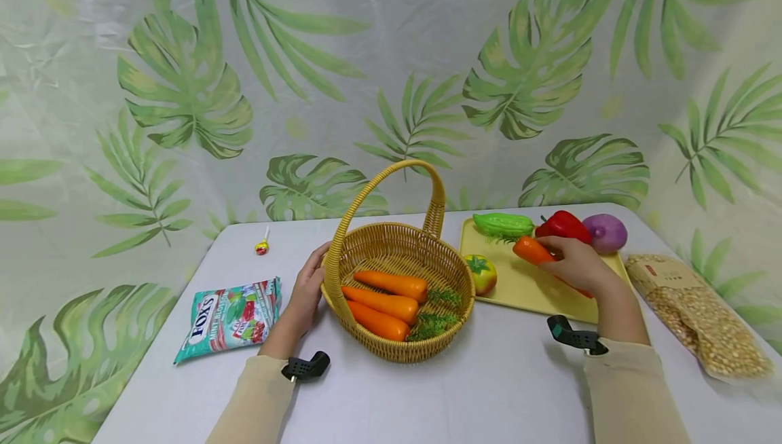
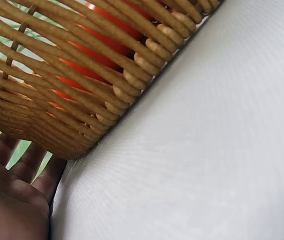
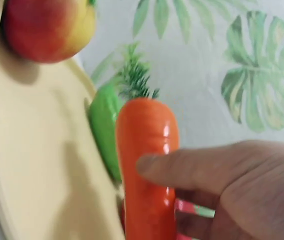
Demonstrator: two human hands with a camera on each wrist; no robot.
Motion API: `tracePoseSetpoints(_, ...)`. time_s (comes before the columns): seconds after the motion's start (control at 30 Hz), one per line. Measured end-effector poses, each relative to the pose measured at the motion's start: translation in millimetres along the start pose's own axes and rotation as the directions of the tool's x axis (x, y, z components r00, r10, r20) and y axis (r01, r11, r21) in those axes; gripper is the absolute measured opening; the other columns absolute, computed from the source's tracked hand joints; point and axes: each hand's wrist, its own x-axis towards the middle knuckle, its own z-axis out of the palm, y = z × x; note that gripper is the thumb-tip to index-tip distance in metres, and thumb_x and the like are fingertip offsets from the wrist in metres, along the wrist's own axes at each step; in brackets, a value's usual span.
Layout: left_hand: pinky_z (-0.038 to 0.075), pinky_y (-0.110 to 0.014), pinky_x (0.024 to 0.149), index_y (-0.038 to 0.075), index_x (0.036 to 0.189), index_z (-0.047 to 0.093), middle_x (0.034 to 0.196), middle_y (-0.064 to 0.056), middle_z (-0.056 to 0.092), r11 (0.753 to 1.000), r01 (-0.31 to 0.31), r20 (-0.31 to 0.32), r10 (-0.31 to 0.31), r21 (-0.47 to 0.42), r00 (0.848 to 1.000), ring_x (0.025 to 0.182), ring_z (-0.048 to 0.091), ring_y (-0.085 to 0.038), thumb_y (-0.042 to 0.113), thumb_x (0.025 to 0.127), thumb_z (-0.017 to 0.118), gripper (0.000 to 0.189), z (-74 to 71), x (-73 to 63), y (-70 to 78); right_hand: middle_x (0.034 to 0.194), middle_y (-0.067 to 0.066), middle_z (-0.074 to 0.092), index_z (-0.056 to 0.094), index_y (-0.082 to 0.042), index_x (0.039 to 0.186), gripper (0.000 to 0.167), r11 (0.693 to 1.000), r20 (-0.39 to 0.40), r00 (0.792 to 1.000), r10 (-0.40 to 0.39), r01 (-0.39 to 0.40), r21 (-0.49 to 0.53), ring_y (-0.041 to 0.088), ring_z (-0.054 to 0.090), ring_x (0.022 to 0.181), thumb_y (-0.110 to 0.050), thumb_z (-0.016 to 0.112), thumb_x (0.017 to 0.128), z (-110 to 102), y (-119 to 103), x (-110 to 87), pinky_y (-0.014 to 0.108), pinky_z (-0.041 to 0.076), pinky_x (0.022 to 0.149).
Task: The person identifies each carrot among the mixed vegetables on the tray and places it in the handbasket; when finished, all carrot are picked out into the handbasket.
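My right hand [image 1: 577, 264] grips an orange carrot [image 1: 530, 250] over the yellow tray [image 1: 519, 291]. In the right wrist view the thumb presses the side of the carrot [image 3: 147, 130], and its feathery green top points away. My left hand [image 1: 303, 292] rests against the left side of the wicker basket [image 1: 397, 350]. In the left wrist view its fingers [image 2: 26, 165] lie fairly straight against the outer weave; the thumb is hidden there. Several carrots [image 1: 385, 305] with green tops lie inside the basket, under its tall arched handle [image 1: 391, 171].
On the tray are a green bumpy gourd [image 1: 504, 223], a red bell pepper [image 1: 563, 225] and a red-yellow fruit [image 1: 481, 274]. A purple round vegetable [image 1: 605, 233] sits at its far right corner. A grain bag [image 1: 702, 315] lies right; a candy bag [image 1: 232, 318] and lollipop [image 1: 262, 247] lie left.
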Motion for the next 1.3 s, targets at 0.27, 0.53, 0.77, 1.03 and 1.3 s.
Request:
tracePoseSetpoints(0.27,0.025,-0.051,0.123,0.028,0.151,0.039,0.157,0.002,0.041,1.0,-0.009,0.006,0.009,0.003,1.0,0.146,0.034,-0.02,0.023,0.104,0.037,0.046,0.4,-0.6,0.7,0.132,0.025,0.06,0.051,-0.006,0.144,0.058,0.997,0.029,0.998,-0.061,0.06,0.049,0.04,0.056,0.113,-0.026,0.068,0.093,3.0,30.7,27.9,0.06,0.046,0.095)
tracePoseSetpoints(0.53,0.024,-0.051,0.122,0.025,0.151,0.039,0.159,-0.001,0.039,1.0,-0.01,0.007,0.01,0.007,1.0,0.146,0.034,-0.02,0.021,0.104,0.037,0.047,0.9,-0.2,0.8,0.129,0.021,0.064,0.051,-0.009,0.144,0.053,0.987,0.044,0.989,-0.141,0.137,0.087,0.038,0.062,0.113,-0.021,0.066,0.095,0.2,-4.1,20.6,0.05,0.054,0.091)
tracePoseSetpoints(0.77,0.024,-0.051,0.123,0.027,0.151,0.039,0.158,0.001,0.04,1.0,-0.014,0.002,0.014,0.004,1.0,0.147,0.033,-0.02,0.022,0.104,0.038,0.047,1.4,-1.1,1.4,0.125,0.018,0.066,0.051,-0.011,0.145,0.054,0.977,0.039,0.979,-0.202,0.199,0.082,0.034,0.065,0.107,-0.027,0.067,0.095,5.7,-21.7,22.7,0.044,0.056,0.084)
tracePoseSetpoints(1.03,0.022,-0.051,0.124,0.024,0.152,0.038,0.158,0.0,0.039,1.0,-0.023,0.003,0.023,0.004,1.0,0.148,0.032,-0.02,0.022,0.104,0.037,0.048,0.7,-0.4,1.1,0.119,0.011,0.069,0.06,-0.016,0.135,0.044,0.96,0.059,0.962,-0.265,0.258,0.107,0.026,0.067,0.102,-0.021,0.071,0.092,20.1,-42.2,28.2,0.046,0.057,0.088)
tracePoseSetpoints(1.3,0.024,-0.049,0.123,0.024,0.152,0.038,0.158,0.0,0.039,1.0,-0.015,0.003,0.015,-0.003,1.0,0.147,0.033,-0.02,0.022,0.104,0.038,0.047,0.6,-0.9,1.0,0.112,0.005,0.071,0.065,-0.017,0.122,0.035,0.961,0.076,0.96,-0.269,0.263,0.086,0.023,0.065,0.098,-0.025,0.074,0.09,39.5,-59.5,32.2,0.044,0.055,0.088)
